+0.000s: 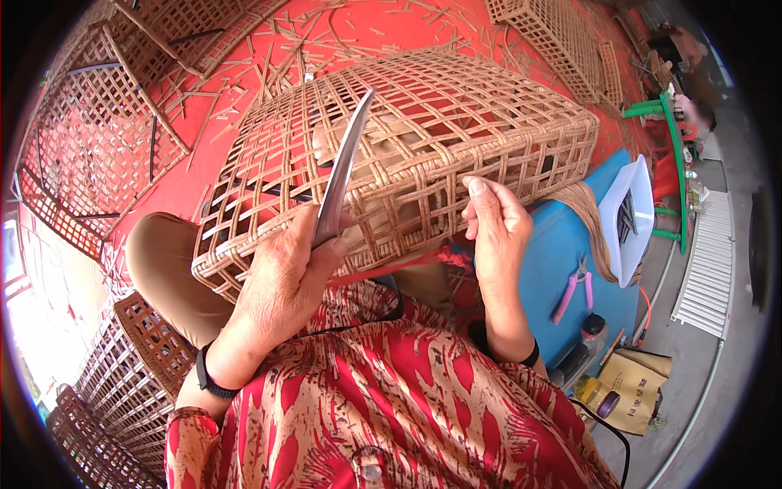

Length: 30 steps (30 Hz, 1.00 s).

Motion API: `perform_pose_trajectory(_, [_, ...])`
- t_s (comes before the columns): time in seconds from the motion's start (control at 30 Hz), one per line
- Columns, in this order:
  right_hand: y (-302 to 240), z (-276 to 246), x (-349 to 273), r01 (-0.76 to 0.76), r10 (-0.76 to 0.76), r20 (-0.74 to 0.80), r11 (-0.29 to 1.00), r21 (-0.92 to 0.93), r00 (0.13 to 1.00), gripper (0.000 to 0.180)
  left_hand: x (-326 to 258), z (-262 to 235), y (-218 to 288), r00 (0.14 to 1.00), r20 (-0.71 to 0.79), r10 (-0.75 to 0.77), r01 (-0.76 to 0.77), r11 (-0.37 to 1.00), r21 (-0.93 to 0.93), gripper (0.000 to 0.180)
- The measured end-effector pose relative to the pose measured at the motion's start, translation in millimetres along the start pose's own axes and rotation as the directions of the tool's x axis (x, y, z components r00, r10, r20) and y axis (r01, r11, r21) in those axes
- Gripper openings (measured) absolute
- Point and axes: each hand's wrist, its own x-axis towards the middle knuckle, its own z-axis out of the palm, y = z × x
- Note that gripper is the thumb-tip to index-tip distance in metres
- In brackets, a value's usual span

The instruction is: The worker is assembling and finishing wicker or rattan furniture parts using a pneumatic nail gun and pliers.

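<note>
A large open-weave rattan panel with a folded rim (pixel 423 163) lies tilted across my lap. My left hand (pixel 285 269) is closed round the lower end of a long, curved, shiny metal blade (pixel 344 167), whose tip points up and away over the weave. Whatever handle it has is hidden in my fist. Beside the panel's near right side is my right hand (pixel 498 232), its thumb against the curled fingers. I cannot make out anything between them. Under the near rim runs a red cord or strip (pixel 407 262), close to my body.
To the right, a blue table (pixel 538 269) carries pink-handled pliers (pixel 577 289), a white bin (pixel 627 216) with dark pieces, and a bundle of rattan strands (pixel 582 204). More woven panels (pixel 98 138) stand at left. Cut scraps litter the red floor (pixel 358 33). A green frame (pixel 680 163) stands far right.
</note>
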Motion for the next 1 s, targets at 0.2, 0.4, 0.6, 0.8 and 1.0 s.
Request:
perform_pose_trajectory(0.2, [-4.0, 18.1, 10.3, 0.225, -0.289, -0.121, 0.898, -0.379, 0.95, 0.031, -4.6, -8.6, -3.4, 0.968, -0.097, 0.232, -0.182, 0.911, 0.371, 0.027])
perform_pose_trajectory(0.4, [-7.0, 28.9, 14.6, 0.18, -0.324, -0.148, 0.788, -0.588, 0.934, 0.035, -3.6, -8.1, -11.0, 0.965, -0.127, 0.228, -0.166, 0.912, 0.375, 0.024])
perform_pose_trajectory(0.6, [-6.3, 31.3, 15.7, 0.433, -0.513, -0.052, 0.769, -0.47, 0.857, 0.024, -0.3, -5.7, -14.0, 0.953, -0.163, 0.254, -0.192, 0.928, 0.32, 0.026])
perform_pose_trajectory(0.8, [-5.9, 11.6, 24.1, 0.751, -0.771, 0.356, 0.229, -0.619, 0.528, 0.021, 0.8, -10.6, -12.5, 0.941, -0.196, 0.278, -0.229, 0.944, 0.24, 0.028])
perform_pose_trajectory(1.0, [-19.6, 5.0, 33.0, 0.809, -0.702, 0.5, 0.186, -0.557, 0.506, 0.02, 6.1, -16.0, 5.3, 0.957, -0.084, 0.277, -0.232, 0.908, 0.35, 0.026])
